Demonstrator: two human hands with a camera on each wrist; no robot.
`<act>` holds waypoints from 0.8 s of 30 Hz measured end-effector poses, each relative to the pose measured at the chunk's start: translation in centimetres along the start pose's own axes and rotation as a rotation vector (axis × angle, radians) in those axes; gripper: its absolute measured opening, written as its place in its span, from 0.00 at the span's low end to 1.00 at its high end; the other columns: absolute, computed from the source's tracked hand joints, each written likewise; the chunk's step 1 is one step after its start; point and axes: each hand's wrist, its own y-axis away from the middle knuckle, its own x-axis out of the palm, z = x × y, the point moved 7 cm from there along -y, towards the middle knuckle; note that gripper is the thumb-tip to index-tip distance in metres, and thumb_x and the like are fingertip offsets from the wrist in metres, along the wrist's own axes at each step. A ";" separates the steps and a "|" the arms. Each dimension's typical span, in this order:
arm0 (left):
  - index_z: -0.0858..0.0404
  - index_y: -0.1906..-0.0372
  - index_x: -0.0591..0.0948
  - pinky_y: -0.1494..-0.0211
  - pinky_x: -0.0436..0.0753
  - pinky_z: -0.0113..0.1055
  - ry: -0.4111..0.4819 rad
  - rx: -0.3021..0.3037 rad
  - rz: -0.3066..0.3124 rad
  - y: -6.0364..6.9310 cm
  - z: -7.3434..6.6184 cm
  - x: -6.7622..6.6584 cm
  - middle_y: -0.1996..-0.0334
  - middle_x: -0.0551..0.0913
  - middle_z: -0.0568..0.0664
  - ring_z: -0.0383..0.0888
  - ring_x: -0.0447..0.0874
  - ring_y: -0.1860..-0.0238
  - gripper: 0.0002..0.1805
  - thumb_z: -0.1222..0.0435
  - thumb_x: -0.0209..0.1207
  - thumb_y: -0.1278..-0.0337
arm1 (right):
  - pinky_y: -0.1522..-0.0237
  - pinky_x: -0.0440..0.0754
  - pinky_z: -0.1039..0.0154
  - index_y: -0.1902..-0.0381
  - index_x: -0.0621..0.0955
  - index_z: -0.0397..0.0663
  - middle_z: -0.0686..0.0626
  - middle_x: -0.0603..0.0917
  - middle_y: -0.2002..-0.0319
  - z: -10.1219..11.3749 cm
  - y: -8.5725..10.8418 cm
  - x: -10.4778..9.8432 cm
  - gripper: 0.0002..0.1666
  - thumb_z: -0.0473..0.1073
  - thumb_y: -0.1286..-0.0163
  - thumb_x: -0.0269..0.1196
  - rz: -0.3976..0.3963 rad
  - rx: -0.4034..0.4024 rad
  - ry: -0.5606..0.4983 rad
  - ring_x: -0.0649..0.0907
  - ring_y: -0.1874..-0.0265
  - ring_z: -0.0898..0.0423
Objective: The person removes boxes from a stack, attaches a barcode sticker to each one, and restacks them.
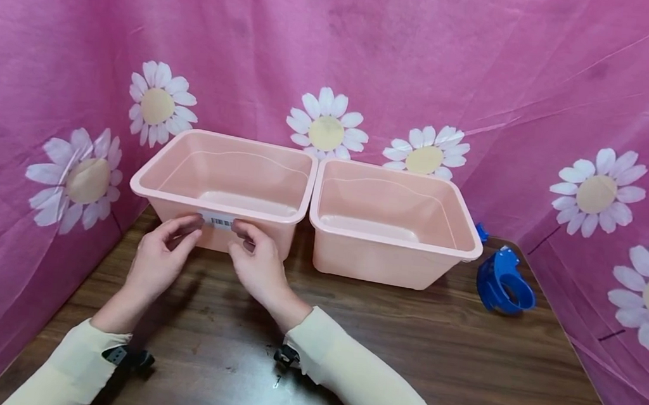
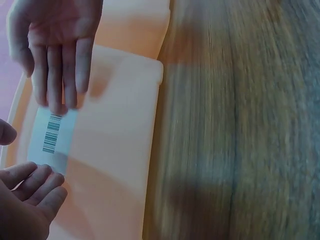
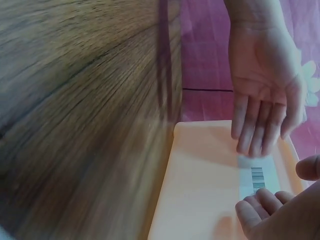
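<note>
Two pink plastic bins stand side by side on a wooden table. On the front wall of the left bin (image 1: 276, 234) is a white barcode label (image 1: 221, 222), also plain in the left wrist view (image 2: 50, 135). My left hand (image 1: 154, 262) has its fingertips at the label's left end. At its right end are the fingertips of my right hand (image 1: 262, 267), palm facing the other hand. The fingers of both hands look fairly straight, thumbs apart from them, and nothing shows in either grasp. Whether the fingertips touch the label or just hover there is unclear.
The right bin (image 1: 377, 264) stands close beside the left one, its inside bare. A blue plastic tool with a ring, like a tape dispenser (image 1: 504, 283), lies at the table's right. Pink flowered cloth (image 1: 257, 44) hangs round the wooden table (image 1: 405, 342).
</note>
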 end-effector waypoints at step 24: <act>0.67 0.34 0.88 0.45 0.75 0.07 -0.027 -0.015 0.031 -0.4 0.0 0.6 0.36 0.90 0.64 0.09 0.77 0.48 0.18 0.62 0.64 0.17 | 0.30 0.88 0.62 0.31 0.87 0.46 0.50 0.91 0.34 -1.9 -0.8 0.0 0.24 0.41 0.22 0.65 0.019 -0.007 0.051 0.90 0.36 0.57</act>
